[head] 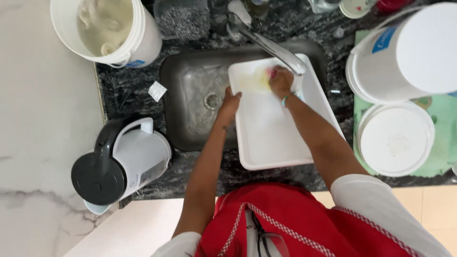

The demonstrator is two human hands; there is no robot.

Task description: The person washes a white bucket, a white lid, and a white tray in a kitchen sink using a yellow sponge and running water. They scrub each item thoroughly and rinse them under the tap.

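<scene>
A blue label (383,40) sits on the upturned white bucket (404,52) (top right).

A white rectangular plastic tray (281,128) is held over the grey metal sink (190,100) at the frame's centre, gripped at its left edge by the left hand (230,103). A pink-yellow sponge (266,76) is pressed on it by the right hand (281,82), below the chrome tap (271,45).

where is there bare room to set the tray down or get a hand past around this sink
The left part of the sink basin, beside the white tray, is bare. So is the pale marble left of the kettle and bucket. The right side is crowded: white tubs and a lid cover the green mat. Both hands and the tap fill the tray's far end.
</scene>
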